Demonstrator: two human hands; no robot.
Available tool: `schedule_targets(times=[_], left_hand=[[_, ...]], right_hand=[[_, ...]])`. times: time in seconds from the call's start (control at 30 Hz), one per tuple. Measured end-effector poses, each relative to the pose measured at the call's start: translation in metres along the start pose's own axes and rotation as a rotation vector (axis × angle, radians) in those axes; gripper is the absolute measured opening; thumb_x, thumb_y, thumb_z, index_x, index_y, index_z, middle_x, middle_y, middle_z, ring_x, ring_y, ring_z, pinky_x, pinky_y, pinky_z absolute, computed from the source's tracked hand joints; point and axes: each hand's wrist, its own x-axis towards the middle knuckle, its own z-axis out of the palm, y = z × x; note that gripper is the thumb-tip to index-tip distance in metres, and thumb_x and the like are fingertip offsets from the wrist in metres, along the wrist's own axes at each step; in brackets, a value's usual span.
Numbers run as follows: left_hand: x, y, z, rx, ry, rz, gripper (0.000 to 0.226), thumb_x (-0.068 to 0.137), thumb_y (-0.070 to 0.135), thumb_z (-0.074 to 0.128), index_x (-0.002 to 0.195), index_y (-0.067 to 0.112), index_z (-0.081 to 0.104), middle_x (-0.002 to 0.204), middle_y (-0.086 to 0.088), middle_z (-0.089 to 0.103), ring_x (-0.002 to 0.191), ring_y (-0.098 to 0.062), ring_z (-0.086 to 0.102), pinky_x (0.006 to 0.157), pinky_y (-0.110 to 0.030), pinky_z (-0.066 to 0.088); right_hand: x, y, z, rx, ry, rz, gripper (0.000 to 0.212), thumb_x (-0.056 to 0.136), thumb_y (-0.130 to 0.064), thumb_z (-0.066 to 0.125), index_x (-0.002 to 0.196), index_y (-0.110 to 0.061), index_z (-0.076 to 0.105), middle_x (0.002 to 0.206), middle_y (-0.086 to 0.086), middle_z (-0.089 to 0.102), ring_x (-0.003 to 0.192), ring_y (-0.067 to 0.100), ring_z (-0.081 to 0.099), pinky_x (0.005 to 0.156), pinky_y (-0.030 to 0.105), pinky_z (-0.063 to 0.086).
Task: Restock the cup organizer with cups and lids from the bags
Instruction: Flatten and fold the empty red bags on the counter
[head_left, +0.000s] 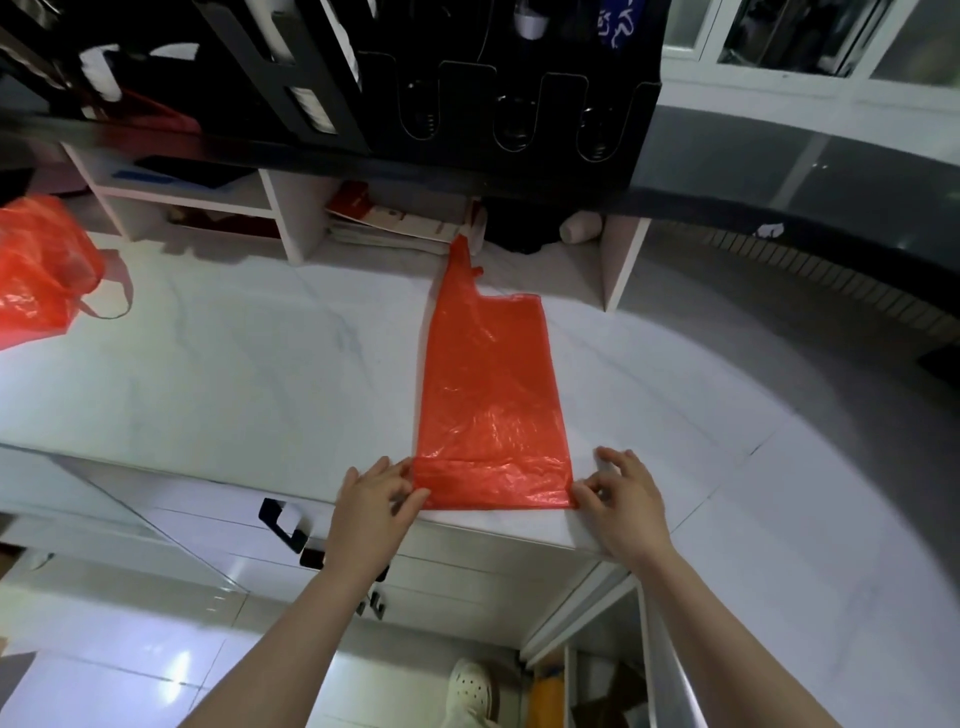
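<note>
Flat red bag (491, 384) lies lengthwise on the white marble bench (234, 374), handle end pointing away toward the cubby shelf (280, 213), near end at the bench's front edge. That near end looks doubled over into a darker band. L hand (376, 499) is at the bag's near-left corner, grip closed to a pinch: thumb and forefinger meet on the plastic, other fingers stretched loosely over the edge. R hand (623, 499) is at the near-right corner, fingers curled, thumb and index nipping the corner tip. Both forearms reach in from below, approx. parallel, w/ the bag between them. Second red bag (41, 270) sits well apart at the far left of the bench, puffed up, one handle loop lying on the marble. Black cup organizer (467, 104) stands on the dark upper ledge above the shelf, its front slots facing the camera; contents too dim to tell. A white shoe (470, 686) shows on the floor below.
</note>
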Motion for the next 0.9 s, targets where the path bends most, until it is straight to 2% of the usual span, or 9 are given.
schedule_targets(times=[0.17,0.23,0.37,0.47,0.53,0.6,0.67,0.77,0.9], left_hand=[[0.001,0.002,0.005,0.069,0.056,0.015,0.025,0.082,0.027,0.071,0.062,0.015,0.066,0.119,-0.002,0.065,0.119,-0.022,0.054,0.102,-0.038,0.025],[0.002,0.005,0.005,0.100,0.086,0.031,0.031,0.082,0.028,0.071,0.056,0.014,0.060,0.113,-0.001,0.065,0.105,-0.021,0.059,0.096,-0.039,0.029],[0.001,0.015,0.008,0.126,0.109,-0.031,0.039,0.081,0.029,0.072,0.052,0.019,0.048,0.113,-0.004,0.064,0.110,-0.023,0.054,0.099,-0.040,0.028],[0.001,0.024,0.007,0.167,0.140,-0.028,0.020,0.077,0.024,0.075,0.073,0.013,0.058,0.105,-0.007,0.063,0.102,-0.029,0.058,0.093,-0.043,0.036],[-0.001,0.025,0.011,0.256,0.196,0.074,0.032,0.074,0.013,0.074,0.103,0.006,0.062,0.116,-0.016,0.059,0.108,-0.038,0.057,0.097,-0.053,0.040],[-0.007,0.025,0.018,0.400,0.199,0.358,0.047,0.076,0.001,0.062,0.123,0.008,0.057,0.135,-0.020,0.050,0.125,-0.039,0.048,0.110,-0.052,0.028],[-0.015,0.026,0.024,0.494,0.099,0.599,0.050,0.081,0.016,0.046,0.131,0.016,0.054,0.141,-0.011,0.049,0.130,-0.030,0.045,0.114,-0.043,0.021],[-0.021,0.023,0.030,0.596,-0.064,0.607,0.055,0.083,0.039,0.044,0.133,0.019,0.053,0.139,-0.004,0.052,0.127,-0.026,0.049,0.102,-0.046,0.041],[-0.021,0.021,0.029,0.589,-0.118,0.521,0.077,0.064,0.039,0.081,0.134,0.020,0.054,0.141,-0.004,0.049,0.128,-0.033,0.047,0.099,-0.053,0.040]], right_hand=[[-0.001,0.000,0.006,-0.025,0.011,-0.015,0.040,0.093,-0.055,0.043,0.076,-0.030,0.069,0.148,-0.005,0.041,0.144,0.019,0.018,0.114,0.038,0.020],[-0.002,-0.001,0.008,-0.049,0.040,-0.013,0.031,0.090,-0.054,0.050,0.073,-0.033,0.064,0.147,-0.005,0.041,0.143,0.020,0.020,0.113,0.039,0.022],[-0.002,-0.001,0.013,-0.090,0.071,-0.036,0.023,0.088,-0.048,0.056,0.068,-0.036,0.056,0.148,-0.004,0.040,0.143,0.022,0.021,0.113,0.040,0.022],[-0.005,0.000,0.015,-0.136,0.089,-0.048,0.024,0.089,-0.047,0.054,0.070,-0.033,0.054,0.148,-0.002,0.039,0.144,0.025,0.020,0.114,0.041,0.019],[-0.006,-0.001,0.015,-0.168,0.105,-0.057,0.024,0.090,-0.044,0.054,0.073,-0.028,0.055,0.147,-0.002,0.041,0.143,0.025,0.021,0.114,0.040,0.019],[-0.008,-0.004,0.017,-0.188,0.128,-0.060,0.020,0.090,-0.041,0.053,0.080,-0.024,0.056,0.143,-0.001,0.045,0.141,0.024,0.026,0.114,0.040,0.022],[-0.014,-0.009,0.021,-0.173,0.180,-0.030,0.022,0.093,-0.038,0.050,0.105,-0.021,0.057,0.146,0.000,0.040,0.142,0.026,0.026,0.116,0.042,0.021],[-0.028,-0.027,0.035,-0.236,0.171,-0.156,0.056,0.098,-0.049,0.028,0.149,-0.029,0.018,0.160,-0.002,-0.001,0.147,0.020,-0.011,0.117,0.039,-0.007],[-0.036,-0.045,0.053,-0.499,-0.170,-0.426,0.071,0.085,-0.072,-0.008,0.146,-0.037,-0.017,0.154,-0.010,-0.026,0.138,0.014,-0.034,0.113,0.044,-0.022]])
